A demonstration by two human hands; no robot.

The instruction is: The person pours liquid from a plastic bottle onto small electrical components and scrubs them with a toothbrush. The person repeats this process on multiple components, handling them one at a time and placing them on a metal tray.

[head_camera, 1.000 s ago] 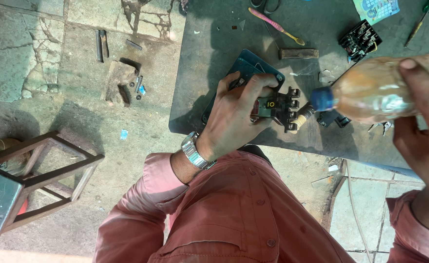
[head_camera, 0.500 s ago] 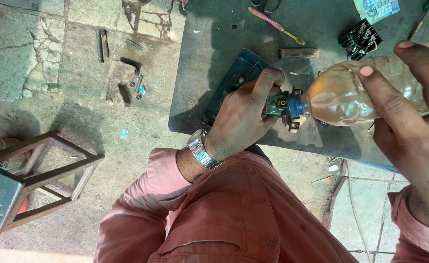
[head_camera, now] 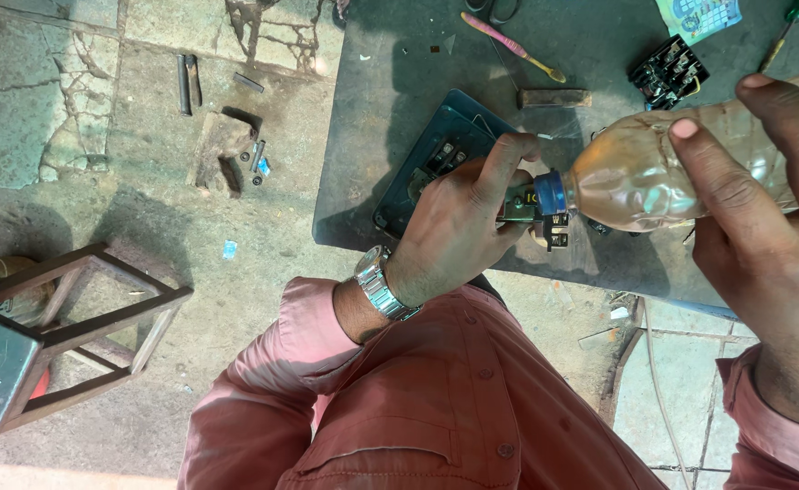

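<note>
Above a crumpled clear plastic bottle (head_camera: 653,177) grasped by the right hand (head_camera: 762,236) lies a teal printed packet (head_camera: 699,15), while left hand (head_camera: 458,231) fingers pinch a small black switch part (head_camera: 540,213) at its blue cap (head_camera: 549,192).

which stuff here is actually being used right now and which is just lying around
In use:
- plastic bottle, gripped by the right hand, blue cap end tipped toward the part
- small electrical part, pinched in the left hand

Lying about:
- dark cover plate under the left hand
- toothbrush
- black switch block
- green screwdriver
- wooden stool frame on the floor
</note>
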